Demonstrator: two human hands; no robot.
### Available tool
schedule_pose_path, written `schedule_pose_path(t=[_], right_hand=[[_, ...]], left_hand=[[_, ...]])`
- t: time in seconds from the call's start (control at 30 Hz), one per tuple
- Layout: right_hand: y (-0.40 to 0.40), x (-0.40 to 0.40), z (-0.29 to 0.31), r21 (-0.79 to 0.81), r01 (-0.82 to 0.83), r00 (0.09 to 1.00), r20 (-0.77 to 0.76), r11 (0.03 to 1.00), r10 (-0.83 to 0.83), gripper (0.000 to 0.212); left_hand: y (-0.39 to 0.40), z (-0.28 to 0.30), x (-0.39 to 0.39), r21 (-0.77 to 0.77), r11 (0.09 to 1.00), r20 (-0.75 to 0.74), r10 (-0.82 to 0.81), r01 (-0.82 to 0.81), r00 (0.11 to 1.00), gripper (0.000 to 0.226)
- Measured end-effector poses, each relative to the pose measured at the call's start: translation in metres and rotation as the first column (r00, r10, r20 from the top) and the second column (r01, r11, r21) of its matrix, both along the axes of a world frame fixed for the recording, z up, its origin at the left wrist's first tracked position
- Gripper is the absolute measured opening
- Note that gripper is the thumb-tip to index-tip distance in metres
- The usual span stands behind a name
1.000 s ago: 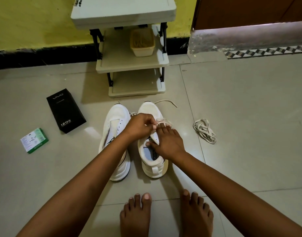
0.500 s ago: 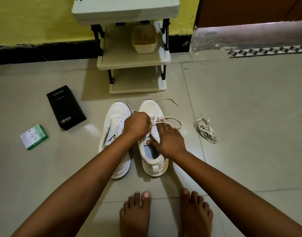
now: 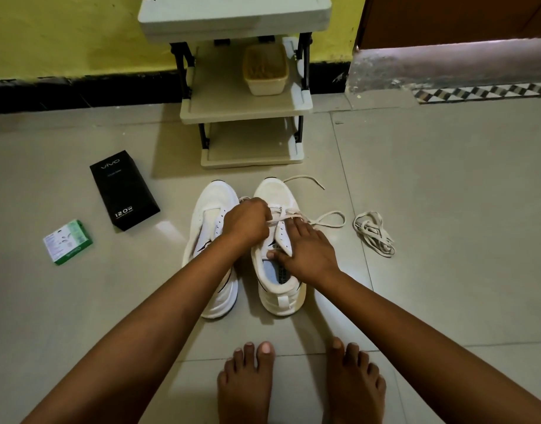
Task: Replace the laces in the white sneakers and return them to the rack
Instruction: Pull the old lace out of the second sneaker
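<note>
Two white sneakers stand side by side on the tiled floor, toes toward the rack (image 3: 246,108). The left sneaker (image 3: 211,206) has bare eyelets. My left hand (image 3: 247,223) pinches the lace (image 3: 327,217) over the front eyelets of the right sneaker (image 3: 276,298). My right hand (image 3: 305,249) rests on that shoe's right side, fingers flat and the thumb pressing its tongue. A loop of lace trails to the right of the shoe; one end lies past the toe.
A bundled spare lace (image 3: 374,232) lies on the floor to the right. A black box (image 3: 123,189) and a small green-white box (image 3: 67,241) lie to the left. A beige tub (image 3: 265,70) sits on the rack's middle shelf. My bare feet (image 3: 299,381) stand nearby.
My left hand has drawn the lace leftward through the eyelets, and the lace loop on the right has stretched out. My right hand's fingers have flattened on the shoe.
</note>
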State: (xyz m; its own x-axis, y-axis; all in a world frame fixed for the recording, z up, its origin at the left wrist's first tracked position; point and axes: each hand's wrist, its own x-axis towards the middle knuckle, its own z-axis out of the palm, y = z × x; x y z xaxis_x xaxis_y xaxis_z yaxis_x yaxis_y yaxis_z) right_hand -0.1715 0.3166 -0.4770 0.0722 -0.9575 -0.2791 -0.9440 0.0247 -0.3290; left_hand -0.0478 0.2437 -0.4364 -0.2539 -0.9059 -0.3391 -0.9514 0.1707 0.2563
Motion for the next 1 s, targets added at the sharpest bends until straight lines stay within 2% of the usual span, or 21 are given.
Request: schedule_pose_path(t=[0.1,0.13,0.2,0.23,0.3,0.33,0.37,0.4,0.43,0.47,0.5,0.53,0.57,0.63,0.77,0.8,0.87,0.93,1.0], right_hand=[[0.000,0.000,0.000,0.012,0.008,1.000,-0.005,1.000,-0.008,0.083],[0.000,0.000,0.000,0.009,0.008,1.000,-0.009,1.000,-0.008,0.082],[0.000,0.000,0.001,0.011,0.003,1.000,-0.010,1.000,-0.002,0.081],[0.000,0.000,0.001,0.013,0.002,1.000,-0.008,1.000,-0.002,0.080],[0.000,-0.002,0.001,0.016,0.003,1.000,-0.001,1.000,-0.003,0.080],[0.000,-0.002,0.001,0.012,0.003,1.000,0.003,1.000,-0.003,0.080],[0.000,-0.002,0.001,0.011,0.004,1.000,0.008,1.000,-0.004,0.080],[0.000,-0.001,0.001,0.013,0.006,1.000,0.012,1.000,-0.007,0.080],[0.000,-0.001,0.001,0.018,0.008,1.000,0.016,1.000,-0.009,0.080],[0.000,-0.001,0.001,0.023,0.009,1.000,0.018,1.000,-0.009,0.080],[-0.001,-0.001,0.000,0.025,0.009,1.000,0.018,1.000,-0.010,0.081],[-0.001,-0.001,0.000,0.018,0.013,1.000,0.018,1.000,-0.013,0.081],[-0.001,-0.001,-0.001,0.001,0.014,1.000,0.017,1.000,-0.014,0.081],[0.000,0.000,-0.002,-0.045,0.015,1.000,0.010,0.999,-0.014,0.079],[0.001,0.000,0.000,-0.063,0.011,1.000,-0.006,0.998,-0.012,0.080],[0.000,-0.001,0.000,-0.047,0.010,1.000,-0.007,0.999,-0.010,0.080],[0.000,-0.001,-0.001,-0.017,0.005,1.000,-0.005,1.000,-0.005,0.080],[0.000,-0.002,-0.002,0.000,0.003,1.000,0.005,1.000,-0.003,0.080],[0.000,-0.003,-0.001,0.008,0.002,1.000,0.011,1.000,-0.002,0.081]], left_hand=[[0.005,0.001,-0.005,-0.120,0.993,0.022,0.024,-0.021,0.999,0.021],[0.004,0.001,-0.004,-0.131,0.991,-0.023,0.025,-0.028,0.999,0.018],[0.004,0.010,0.000,-0.045,0.998,-0.231,0.036,-0.047,0.972,0.013],[0.003,0.018,0.000,0.043,0.998,-0.376,0.057,-0.044,0.925,0.011],[0.005,0.036,0.000,0.204,0.979,-0.629,0.141,-0.013,0.765,0.007],[0.005,0.042,-0.002,0.232,0.973,-0.693,0.170,-0.006,0.700,0.007],[0.004,0.046,-0.003,0.222,0.975,-0.713,0.170,-0.011,0.681,0.008],[0.003,0.046,-0.005,0.184,0.983,-0.696,0.146,-0.022,0.703,0.008],[0.000,0.042,-0.005,0.123,0.992,-0.631,0.100,-0.027,0.770,0.010],[-0.003,0.036,-0.006,0.058,0.998,-0.493,0.033,-0.005,0.869,0.016],[-0.004,0.029,-0.005,0.016,0.999,-0.293,-0.037,0.043,0.955,0.023],[-0.005,0.021,-0.004,0.005,0.996,-0.093,-0.085,0.086,0.992,0.030],[-0.003,0.013,-0.002,0.007,0.996,0.030,-0.092,0.092,0.995,0.034],[0.001,0.004,-0.001,-0.035,0.999,0.064,-0.030,0.032,0.997,0.030],[0.007,0.008,-0.007,-0.140,0.990,0.081,-0.022,0.033,0.997,0.022],[0.006,0.010,-0.006,-0.130,0.991,0.040,-0.016,0.022,0.999,0.019],[0.002,0.018,-0.005,-0.053,0.998,-0.179,0.014,-0.024,0.984,0.012],[0.001,0.033,-0.006,0.063,0.997,-0.490,0.062,-0.036,0.869,0.008],[0.002,0.047,-0.009,0.105,0.993,-0.667,0.108,-0.051,0.737,0.006]])
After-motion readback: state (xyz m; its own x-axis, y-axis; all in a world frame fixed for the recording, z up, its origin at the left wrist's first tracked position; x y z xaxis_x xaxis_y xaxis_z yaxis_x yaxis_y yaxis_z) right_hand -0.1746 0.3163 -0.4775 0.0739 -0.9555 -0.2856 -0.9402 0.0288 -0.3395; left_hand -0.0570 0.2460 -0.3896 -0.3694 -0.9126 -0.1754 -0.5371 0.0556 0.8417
